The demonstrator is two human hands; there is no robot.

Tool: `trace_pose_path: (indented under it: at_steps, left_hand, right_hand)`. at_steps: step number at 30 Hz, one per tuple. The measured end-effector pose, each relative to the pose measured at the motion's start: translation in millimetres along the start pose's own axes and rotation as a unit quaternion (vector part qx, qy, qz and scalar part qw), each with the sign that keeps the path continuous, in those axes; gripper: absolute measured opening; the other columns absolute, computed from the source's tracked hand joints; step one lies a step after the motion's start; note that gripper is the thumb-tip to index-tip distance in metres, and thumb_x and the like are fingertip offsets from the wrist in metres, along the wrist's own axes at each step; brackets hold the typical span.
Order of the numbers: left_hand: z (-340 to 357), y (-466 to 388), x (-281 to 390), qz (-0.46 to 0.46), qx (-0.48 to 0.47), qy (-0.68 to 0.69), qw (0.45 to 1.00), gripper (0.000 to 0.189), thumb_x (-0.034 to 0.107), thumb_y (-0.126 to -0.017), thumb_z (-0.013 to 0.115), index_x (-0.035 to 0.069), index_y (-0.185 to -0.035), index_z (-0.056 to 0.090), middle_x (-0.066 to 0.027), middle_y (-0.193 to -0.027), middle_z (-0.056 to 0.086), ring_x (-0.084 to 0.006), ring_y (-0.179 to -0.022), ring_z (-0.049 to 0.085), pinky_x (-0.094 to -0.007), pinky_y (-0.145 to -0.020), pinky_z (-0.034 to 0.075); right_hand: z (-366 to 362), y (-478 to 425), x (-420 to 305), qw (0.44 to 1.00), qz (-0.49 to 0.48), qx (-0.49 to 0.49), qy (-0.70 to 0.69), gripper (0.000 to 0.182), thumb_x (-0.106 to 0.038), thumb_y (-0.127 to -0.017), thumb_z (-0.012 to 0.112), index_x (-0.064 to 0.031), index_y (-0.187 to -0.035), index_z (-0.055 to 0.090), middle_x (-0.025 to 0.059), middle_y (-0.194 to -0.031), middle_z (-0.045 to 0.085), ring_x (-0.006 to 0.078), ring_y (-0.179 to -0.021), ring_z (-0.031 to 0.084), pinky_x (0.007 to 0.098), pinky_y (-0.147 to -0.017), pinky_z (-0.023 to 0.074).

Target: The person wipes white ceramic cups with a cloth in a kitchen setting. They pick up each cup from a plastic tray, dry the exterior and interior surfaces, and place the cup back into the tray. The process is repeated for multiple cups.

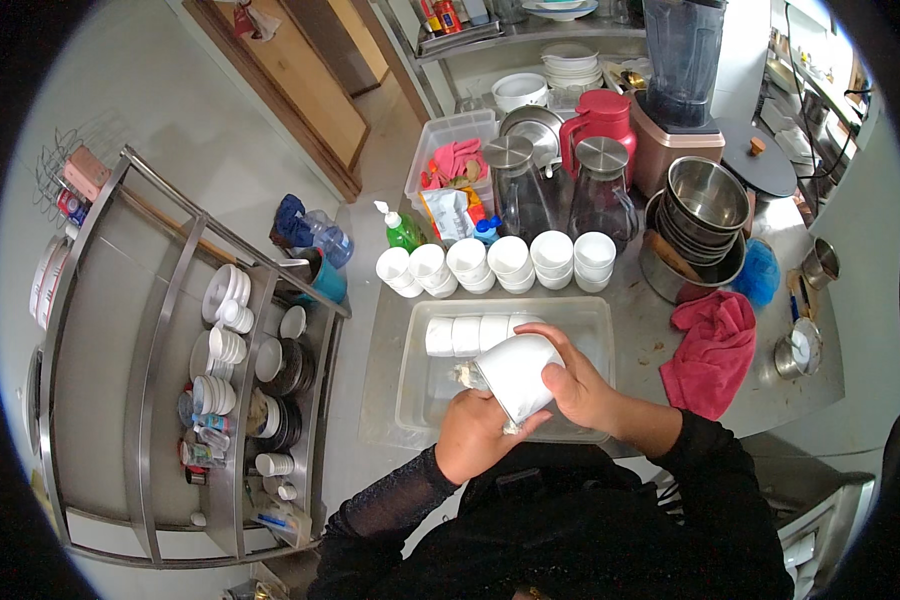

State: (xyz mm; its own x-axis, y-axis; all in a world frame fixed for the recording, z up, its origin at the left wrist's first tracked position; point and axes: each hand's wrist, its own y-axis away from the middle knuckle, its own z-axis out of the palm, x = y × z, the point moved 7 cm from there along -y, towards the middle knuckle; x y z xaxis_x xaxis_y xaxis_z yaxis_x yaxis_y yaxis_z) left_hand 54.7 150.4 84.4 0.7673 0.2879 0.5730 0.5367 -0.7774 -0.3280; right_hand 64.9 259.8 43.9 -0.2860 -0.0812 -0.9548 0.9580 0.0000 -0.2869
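Observation:
A white cup [520, 379] is tilted on its side above a clear plastic bin [409, 409], its mouth towards the lower left. My right hand [586, 388] grips the cup from outside, near its base. At the mouth is my left hand [474, 435], its fingers partly inside and its thumb against the rim. A pale crumpled cloth [468, 375] pokes out beside those fingers; the part inside the cup is hidden. Behind, a row of white cups [466, 335] lies sideways in the bin. Beyond the bin, white cups [510, 256] stand in short stacks along the metal table [649, 352].
A pink towel [709, 352] and nested steel pots [701, 217] are on the right. Glass pitchers [604, 195], a red jug [607, 127], a green pump bottle [402, 229] and a blender [679, 90] stand behind the cups. Left is a metal rack [225, 442] holding dishes.

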Motion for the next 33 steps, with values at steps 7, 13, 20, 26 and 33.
trace_pose_path:
  at_steps: [7, 13, 20, 26, 33]
  left_hand:
    - [-3.7, -4.6, -2.3, -0.060, 0.006, 0.212, 0.975, 0.033, 0.019, -0.075, 0.071, 0.006, -0.102, 0.061, -0.0096, -0.096, 0.063, -0.0217, -0.086, 0.062, -0.0309, -0.076, 0.047]
    - [6.0, 4.3, -13.5, -0.202, -0.058, 0.400, 0.892, 0.039, 0.019, -0.078, 0.069, 0.003, -0.111, 0.056, -0.0041, -0.103, 0.059, -0.0131, -0.094, 0.055, -0.0284, -0.082, 0.044]
    - [-12.3, -2.8, -14.3, -0.207, -0.051, 0.316, 0.925, 0.035, 0.017, -0.077, 0.069, 0.006, -0.108, 0.058, -0.0060, -0.100, 0.059, -0.0166, -0.089, 0.058, -0.0284, -0.077, 0.046]
    - [-10.7, -0.1, 3.8, 0.106, -0.015, -0.177, 0.978, 0.025, 0.009, -0.062, 0.065, 0.009, -0.087, 0.063, -0.0077, -0.080, 0.056, -0.0279, -0.065, 0.058, -0.0375, -0.053, 0.047]
    - [-2.9, -3.5, 8.1, 0.031, 0.000, -0.084, 0.996, 0.022, 0.016, -0.071, 0.069, 0.007, -0.090, 0.064, -0.0107, -0.080, 0.060, -0.0291, -0.065, 0.060, -0.0369, -0.054, 0.048]
  right_hand:
    - [-2.5, 0.3, -10.4, 0.995, -0.089, -0.016, 0.051, 0.078, -0.059, -0.082, 0.048, -0.0015, -0.129, 0.028, 0.0185, -0.111, 0.047, 0.0250, -0.099, 0.051, 0.0350, -0.084, 0.0419]
    - [-6.2, -0.8, -9.0, 0.967, -0.205, -0.021, 0.146, 0.091, -0.069, -0.073, 0.049, -0.0006, -0.128, 0.029, 0.0209, -0.107, 0.048, 0.0297, -0.094, 0.055, 0.0377, -0.079, 0.0451]
    - [-8.6, -10.8, -8.0, 0.985, -0.157, -0.027, 0.063, 0.090, -0.069, -0.076, 0.043, -0.0024, -0.133, 0.021, 0.0163, -0.116, 0.044, 0.0249, -0.098, 0.052, 0.0364, -0.076, 0.0465]
    - [3.4, -3.3, 6.2, 0.968, 0.170, -0.058, -0.175, 0.069, -0.057, -0.089, 0.033, -0.0042, -0.133, 0.025, 0.0120, -0.115, 0.045, 0.0169, -0.097, 0.050, 0.0298, -0.072, 0.0444]
    - [2.7, -1.5, -0.8, 0.995, 0.077, -0.011, -0.067, 0.067, -0.057, -0.088, 0.038, -0.0029, -0.128, 0.033, 0.0103, -0.113, 0.047, 0.0166, -0.103, 0.046, 0.0316, -0.090, 0.0364]
